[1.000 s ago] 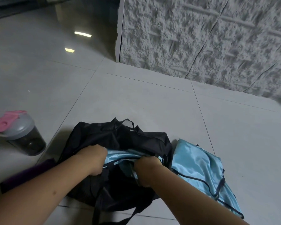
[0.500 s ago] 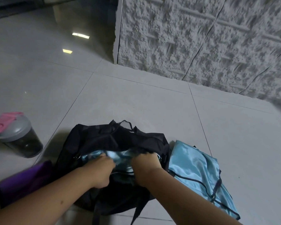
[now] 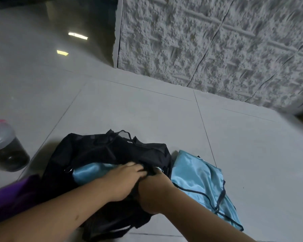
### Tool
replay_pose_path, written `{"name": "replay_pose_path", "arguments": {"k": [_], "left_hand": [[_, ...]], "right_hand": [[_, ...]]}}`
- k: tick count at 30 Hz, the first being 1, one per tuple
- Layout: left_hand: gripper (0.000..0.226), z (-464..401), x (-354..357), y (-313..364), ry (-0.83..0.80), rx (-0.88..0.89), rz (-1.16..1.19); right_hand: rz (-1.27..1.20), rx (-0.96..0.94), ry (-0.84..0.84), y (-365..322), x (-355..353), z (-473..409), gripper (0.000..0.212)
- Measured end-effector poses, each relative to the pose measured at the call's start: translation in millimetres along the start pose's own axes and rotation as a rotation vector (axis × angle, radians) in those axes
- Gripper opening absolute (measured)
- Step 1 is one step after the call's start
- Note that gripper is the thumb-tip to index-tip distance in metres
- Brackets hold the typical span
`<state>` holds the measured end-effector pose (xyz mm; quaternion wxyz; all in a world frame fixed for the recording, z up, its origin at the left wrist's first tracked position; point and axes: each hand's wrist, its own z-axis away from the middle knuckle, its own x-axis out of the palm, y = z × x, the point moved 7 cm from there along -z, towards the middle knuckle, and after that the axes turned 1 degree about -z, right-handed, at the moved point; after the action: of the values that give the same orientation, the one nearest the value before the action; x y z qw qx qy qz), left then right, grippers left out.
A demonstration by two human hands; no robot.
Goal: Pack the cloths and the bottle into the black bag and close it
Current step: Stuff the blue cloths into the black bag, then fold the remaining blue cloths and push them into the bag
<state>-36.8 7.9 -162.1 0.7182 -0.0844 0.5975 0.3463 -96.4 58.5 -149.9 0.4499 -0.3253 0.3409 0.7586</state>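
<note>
In the head view, we saw the black bag (image 3: 101, 154) lying open on the tiled floor (image 3: 147, 116) in the lower middle of the frame, with a light blue cloth (image 3: 93, 172) partly tucked inside its mouth. Our left hand (image 3: 126, 179) lay flat over that opening, fingers (image 3: 136, 167) stretched out and pressing on the blue cloth and the bag's dark upper edge, not closed around anything. Just to the right of it, touching it at the wrist, our right hand (image 3: 152, 191) was sunk past the knuckles into the bag; its fingers were hidden by the fabric, so we could not tell whether it gripped anything.

A second light blue cloth (image 3: 199, 180) with dark piping lay spread on the floor just beside the bag, at the lower right of the frame, close to our right forearm but not touched by it. A purple cloth (image 3: 9, 194) lay at the lower left edge, against the bag's left side and under our left forearm. The bottle (image 3: 5, 149), dark with a grey lid and pink cap, stood upright at the left edge, well apart from both hands. A rough white wall (image 3: 217, 41) filled the upper right.
</note>
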Motion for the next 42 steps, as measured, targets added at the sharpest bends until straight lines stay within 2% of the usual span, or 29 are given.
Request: {"name": "replay_pose_path", "arguments": {"k": [4,5,7,8,10,12,15,16,18,20,21,24,27,30,34,37,40,42], "left_hand": [[0.064,-21,8,21,-0.225,-0.038,-0.138],[0.06,-29,15,22,-0.273,-0.036,-0.189],[0.05,-43,18,35,-0.268,0.012,-0.323],[0.05,-48,24,35,-0.286,-0.008,-0.313],[0.057,-45,44,41,-0.376,0.096,-0.409],[0.055,-43,37,33,-0.353,-0.004,-0.341],[0.036,-37,5,14,-0.187,-0.119,-0.001],[0.036,-37,-10,7,-0.104,-0.195,0.08],[0.033,-36,-46,20,0.102,-0.242,0.063],[0.028,-37,-73,62,0.34,-0.127,0.213],[0.027,-40,-75,86,0.386,-0.055,0.335],[0.03,-80,-34,136,0.209,-0.017,0.482],[0.041,-129,18,154,-0.009,-0.123,0.406],[0.046,-166,43,143,-0.001,-0.26,0.272],[0.061,-193,61,117,0.02,-0.463,0.286],[0.056,-194,73,100,-0.03,-0.601,0.339],[0.049,-189,76,100,-0.106,-0.617,0.415],[0.043,-180,70,104,-0.11,-0.614,0.534]], "right_hand": [[-0.1,-0.028,0.061,3,-2,16,0.031],[-0.141,-0.042,0.15,3,-6,19,0.03],[-0.151,-0.089,0.338,5,-10,25,0.027],[-0.174,-0.104,0.417,5,-9,26,0.023],[-0.309,-0.135,0.577,13,-5,37,0.017],[-0.449,-0.138,0.792,33,-5,57,0.015],[-0.57,0.069,0.983,84,24,81,0.015],[-0.611,0.164,0.976,103,41,85,0.018],[-0.753,0.415,0.837,140,87,91,0.028],[-0.933,0.701,0.616,172,137,102,0.039],[-1.012,0.836,0.528,184,162,109,0.043],[-1.18,1.066,0.395,204,214,125,0.041],[-1.345,1.16,0.355,210,244,132,0.036],[-1.569,1.236,0.396,213,262,135,0.038],[-1.731,1.247,0.362,217,272,126,0.037],[-1.641,1.238,0.376,224,274,124,0.028],[-1.512,1.217,0.316,226,280,124,0.025],[-1.336,1.22,0.263,228,281,125,0.024]]}}
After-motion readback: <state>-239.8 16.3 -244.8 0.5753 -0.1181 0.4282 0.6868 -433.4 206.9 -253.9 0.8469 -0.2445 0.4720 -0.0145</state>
